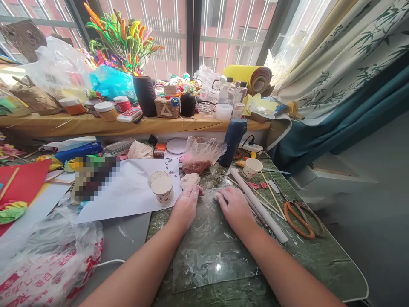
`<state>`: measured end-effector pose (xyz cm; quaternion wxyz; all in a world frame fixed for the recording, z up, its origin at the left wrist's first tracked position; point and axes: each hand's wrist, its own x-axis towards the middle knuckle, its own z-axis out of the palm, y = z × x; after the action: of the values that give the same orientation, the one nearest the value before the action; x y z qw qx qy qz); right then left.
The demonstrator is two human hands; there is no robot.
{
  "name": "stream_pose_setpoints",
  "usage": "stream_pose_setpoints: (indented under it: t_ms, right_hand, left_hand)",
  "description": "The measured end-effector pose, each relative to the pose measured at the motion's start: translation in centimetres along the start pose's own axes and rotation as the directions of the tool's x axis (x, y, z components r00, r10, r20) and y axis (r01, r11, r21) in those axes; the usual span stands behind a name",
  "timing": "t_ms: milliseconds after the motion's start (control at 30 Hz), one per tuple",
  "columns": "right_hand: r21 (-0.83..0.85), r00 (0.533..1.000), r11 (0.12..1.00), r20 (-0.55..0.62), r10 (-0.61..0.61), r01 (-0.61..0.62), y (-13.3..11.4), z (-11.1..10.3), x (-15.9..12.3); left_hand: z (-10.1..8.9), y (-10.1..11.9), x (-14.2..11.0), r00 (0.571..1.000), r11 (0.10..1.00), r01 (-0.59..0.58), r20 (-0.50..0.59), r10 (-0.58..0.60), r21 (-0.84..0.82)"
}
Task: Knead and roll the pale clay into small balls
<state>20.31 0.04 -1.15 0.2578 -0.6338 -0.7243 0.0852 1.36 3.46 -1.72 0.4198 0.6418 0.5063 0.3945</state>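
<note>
My left hand point(188, 204) rests at the left far side of a clear, white-smeared board point(211, 260), its fingers stretched forward. Just beyond its fingertips is a pale lump of clay point(190, 181); whether they touch it I cannot tell. My right hand point(235, 208) lies over the board's right far side, palm down, fingers slightly bent and apart, with nothing visible in it. Close to its right lies a long white rolling rod point(260, 209). Lidded paper cups point(162, 187) stand left of my left hand on a white paper sheet point(118, 187).
Orange-handled scissors point(298, 219) and thin sticks point(273, 194) lie on the right. Behind are a small paper cup point(252, 167), a dark blue bottle point(233, 143) and a bag of reddish-brown material point(198, 164). A plastic bag point(54, 260) occupies the near left.
</note>
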Motion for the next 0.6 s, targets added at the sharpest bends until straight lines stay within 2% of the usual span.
stream_pose_setpoints:
  t_ms: [67, 133, 200, 267, 333, 400, 500, 600]
  right_hand:
    - [0.005, 0.999, 1.000, 0.030, -0.014, 0.014, -1.2, 0.8, 1.0]
    - [0.057, 0.990, 0.993, 0.085, -0.109, 0.104, -3.2, 1.3, 0.6]
    - [0.129, 0.962, 0.969, 0.148, -0.230, 0.212, -5.0, 1.2, -1.1]
    - [0.175, 0.933, 0.947, 0.195, -0.302, 0.270, -5.5, 0.6, -3.3]
    - [0.154, 0.936, 0.952, 0.197, -0.291, 0.263, -4.4, -0.3, -4.8]
    - [0.059, 0.968, 0.978, 0.139, -0.208, 0.202, -2.0, -1.1, -4.7]
    - [-0.087, 0.999, 0.995, 0.018, -0.049, 0.050, 1.6, -1.5, -1.8]
    - [-0.102, 1.000, 0.995, -0.009, -0.011, 0.010, 2.0, -0.6, 1.2]
  left_hand:
    - [-0.1, 0.2, 0.0, 1.000, 1.000, 0.001, -0.001, 0.000, 0.019]
    - [-0.2, 0.3, 0.0, 1.000, 1.000, 0.012, -0.010, -0.012, 0.021]
    - [-0.2, 0.1, 0.0, 0.999, 0.999, 0.032, -0.029, -0.032, -0.004]
    - [-0.2, -0.1, 0.0, 0.998, 0.999, 0.045, -0.035, -0.046, -0.029]
    - [-0.1, -0.4, 0.0, 0.999, 0.998, 0.039, -0.033, -0.040, -0.043]
    - [0.0, -0.7, 0.1, 0.999, 0.999, 0.023, -0.027, -0.024, -0.043]
    - [0.1, -0.7, 0.1, 1.000, 0.999, 0.007, -0.013, -0.008, -0.033]
    - [0.1, -0.5, 0.1, 1.000, 1.000, 0.008, -0.006, -0.008, -0.027]
